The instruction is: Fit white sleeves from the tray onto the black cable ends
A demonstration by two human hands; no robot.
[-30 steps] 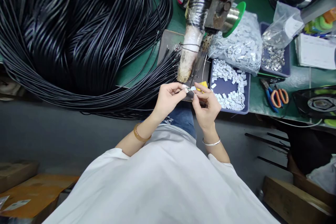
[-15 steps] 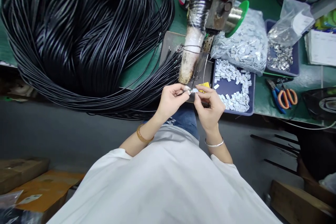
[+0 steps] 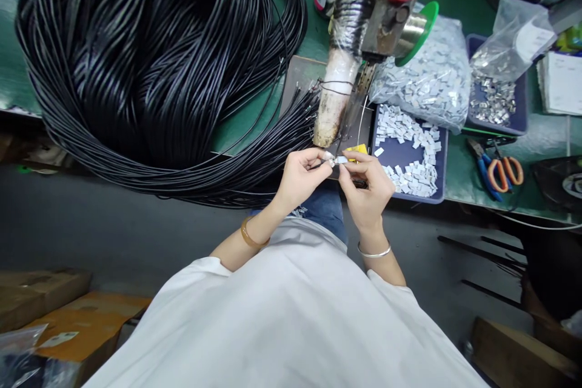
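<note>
My left hand [image 3: 302, 177] is pinched at the front edge of the bench, thumb and forefinger closed on a small metal connector [image 3: 331, 161]. My right hand [image 3: 369, 185] faces it, with thumb and forefinger closed on a small pale rectangular piece [image 3: 341, 159]. The two small parts meet, or nearly meet, between my fingertips; their exact contact is too small to make out. Black cables [image 3: 282, 145] run in a bundle just left of my left hand, their ends under a plastic-wrapped duct nozzle [image 3: 330, 112]. A yellow piece [image 3: 359, 150] lies just beyond my right fingers.
A blue tray [image 3: 404, 154] of pale pieces sits right of my right hand, a full plastic bag [image 3: 425, 73] behind it. Further right are a tray of metal parts [image 3: 495, 100] and orange-handled pliers [image 3: 504, 174]. A solder wire spool [image 3: 416, 34] hangs above. Coiled cables [image 3: 159, 66] cover the left.
The whole view has shifted slightly, so everything sits a little further right. Both hands keep nearly the same pinch, with the small parts still between them.
</note>
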